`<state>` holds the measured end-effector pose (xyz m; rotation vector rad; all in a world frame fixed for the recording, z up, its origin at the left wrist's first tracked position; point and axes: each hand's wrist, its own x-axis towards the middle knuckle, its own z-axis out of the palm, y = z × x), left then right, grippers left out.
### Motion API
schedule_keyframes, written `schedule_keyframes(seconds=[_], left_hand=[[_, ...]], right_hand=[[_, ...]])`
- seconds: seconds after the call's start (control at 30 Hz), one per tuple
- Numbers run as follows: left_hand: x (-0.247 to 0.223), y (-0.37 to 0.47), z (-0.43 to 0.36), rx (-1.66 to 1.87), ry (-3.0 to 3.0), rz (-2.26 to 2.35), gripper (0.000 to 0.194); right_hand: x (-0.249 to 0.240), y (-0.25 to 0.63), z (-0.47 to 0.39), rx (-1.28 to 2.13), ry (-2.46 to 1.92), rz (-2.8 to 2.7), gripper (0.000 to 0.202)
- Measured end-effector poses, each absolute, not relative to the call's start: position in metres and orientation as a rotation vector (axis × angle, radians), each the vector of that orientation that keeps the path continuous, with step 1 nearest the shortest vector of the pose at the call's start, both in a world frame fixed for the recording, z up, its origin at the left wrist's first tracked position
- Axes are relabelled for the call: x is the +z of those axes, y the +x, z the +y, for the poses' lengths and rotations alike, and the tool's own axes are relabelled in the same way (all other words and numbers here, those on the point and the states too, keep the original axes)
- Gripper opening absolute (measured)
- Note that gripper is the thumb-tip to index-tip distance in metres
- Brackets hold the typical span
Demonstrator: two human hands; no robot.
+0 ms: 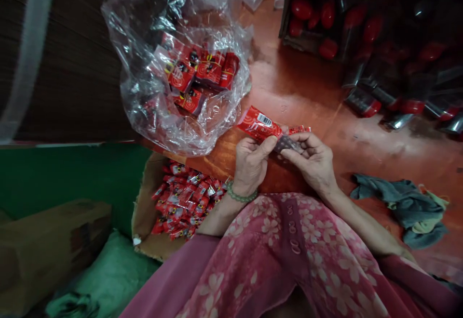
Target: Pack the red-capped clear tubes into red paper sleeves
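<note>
Between my two hands is a red printed packet with a white barcode label [259, 121] and a dark, dotted lower end. My left hand [253, 160], wearing a green bead bracelet [239, 195], is closed round its red part, thumb on top. The fingers of my right hand [310, 158] pinch the dark end. Just behind those fingers shows a small red-and-white piece [300, 129]; whether I touch it cannot be told. Beyond my left hand, an open clear plastic bag [231, 115] holds banded bundles of red packets [181, 74].
A cardboard box [144, 212] of red wrapped packets [188, 197] stands left below the table edge. At back right, a dark box [284, 33] and rows of red-capped clear containers [394, 101] stand. A grey-green cloth [408, 202] lies right on the reddish table [267, 77].
</note>
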<state>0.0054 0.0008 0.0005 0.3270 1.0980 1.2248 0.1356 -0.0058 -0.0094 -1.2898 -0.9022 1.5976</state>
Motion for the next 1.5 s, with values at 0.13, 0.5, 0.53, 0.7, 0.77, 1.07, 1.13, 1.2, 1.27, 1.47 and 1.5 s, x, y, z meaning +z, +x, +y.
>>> schedule_keyframes(seconds=[0.13, 0.5, 0.53, 0.7, 0.77, 1.07, 1.13, 1.2, 1.27, 1.47, 1.5], left_hand=[[0.002, 0.007, 0.001, 1.146, 0.369, 1.126, 0.045], [-0.001, 0.001, 0.006, 1.194, 0.382, 1.055, 0.043], [-0.001, -0.001, 0.006, 1.187, 0.389, 1.044, 0.043], [0.004, -0.004, 0.008, 1.139, 0.404, 0.989, 0.037], [0.006, -0.002, 0.01, 1.139, 0.382, 0.989, 0.037], [0.0, 0.007, 0.013, 1.206, 0.268, 1.089, 0.043], [0.001, 0.006, 0.013, 1.189, 0.29, 1.067, 0.044], [0.001, 0.004, 0.012, 1.154, 0.321, 1.038, 0.044], [0.0, 0.003, 0.012, 1.122, 0.349, 1.003, 0.043], [-0.002, 0.001, 0.012, 1.032, 0.365, 0.917, 0.045], [-0.002, 0.001, 0.012, 1.02, 0.362, 0.91, 0.046]], right_hand=[[-0.008, 0.136, -0.001, 1.766, -1.232, -0.75, 0.043], [-0.01, 0.129, -0.003, 1.162, -1.344, -1.23, 0.021], [-0.01, 0.129, -0.004, 1.137, -1.34, -1.254, 0.02], [-0.005, 0.132, 0.001, 1.582, -1.241, -1.013, 0.029], [-0.007, 0.131, 0.003, 1.606, -1.201, -0.979, 0.03], [-0.015, 0.126, 0.0, 0.985, -1.256, -1.432, 0.02], [-0.013, 0.128, 0.003, 1.145, -1.273, -1.317, 0.02], [-0.01, 0.131, 0.007, 1.443, -1.234, -1.115, 0.025], [-0.008, 0.133, 0.012, 1.696, -1.158, -0.925, 0.03], [-0.007, 0.137, 0.019, 1.739, -1.172, -0.83, 0.036], [-0.008, 0.137, 0.019, 1.742, -1.166, -0.832, 0.036]])
